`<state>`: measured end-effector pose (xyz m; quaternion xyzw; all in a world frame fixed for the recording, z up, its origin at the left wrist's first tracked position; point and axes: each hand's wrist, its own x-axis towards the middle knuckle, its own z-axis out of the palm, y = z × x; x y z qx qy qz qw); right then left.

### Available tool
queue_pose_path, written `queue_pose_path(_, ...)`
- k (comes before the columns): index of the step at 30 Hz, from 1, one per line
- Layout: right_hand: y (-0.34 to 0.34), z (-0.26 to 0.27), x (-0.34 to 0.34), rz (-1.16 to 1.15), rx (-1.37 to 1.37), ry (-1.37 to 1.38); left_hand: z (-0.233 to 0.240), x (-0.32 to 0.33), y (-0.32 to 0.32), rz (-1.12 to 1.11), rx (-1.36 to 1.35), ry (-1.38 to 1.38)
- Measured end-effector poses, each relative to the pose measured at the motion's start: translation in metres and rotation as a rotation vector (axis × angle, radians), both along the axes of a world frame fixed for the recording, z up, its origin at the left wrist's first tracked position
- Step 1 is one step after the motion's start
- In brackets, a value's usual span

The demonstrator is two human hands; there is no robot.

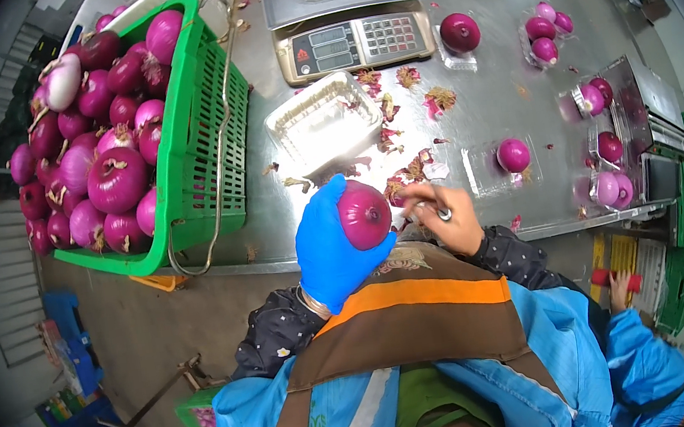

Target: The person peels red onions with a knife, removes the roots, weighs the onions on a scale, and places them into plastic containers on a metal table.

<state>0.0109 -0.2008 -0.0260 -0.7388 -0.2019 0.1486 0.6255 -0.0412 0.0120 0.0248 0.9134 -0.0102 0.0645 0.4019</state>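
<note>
My left hand [327,248], in a blue glove, grips a large peeled red onion [365,213] just over the table's front edge. Beside it, my bare right hand [446,216] is closed around a small tool [444,214] with a metallic round end; its blade, if any, is hidden. Loose onion skins and root ends [411,172] lie just beyond my hands. An empty clear plastic tray [327,125] rests on the metal table behind the held onion. To the left stands a green plastic basket [196,135] heaped with red onions [117,178].
A digital scale [358,43] stands at the back. Onions in clear trays, one onion on a tray [459,33] and another [513,155], sit to the right, near a metal device [652,108]. A co-worker's hand [619,290] holds a red object at lower right.
</note>
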Motion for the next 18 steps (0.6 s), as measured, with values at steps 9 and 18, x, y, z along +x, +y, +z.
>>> queue_pose_path(9,0.014,-0.014,0.009,0.129,0.536,0.622,-0.031,0.011,0.007,0.018,-1.407,0.653)
queue_pose_path(18,0.034,-0.024,0.024,-0.438,-0.154,0.016,-0.030,-0.001,-0.003,-0.023,-0.500,0.422)
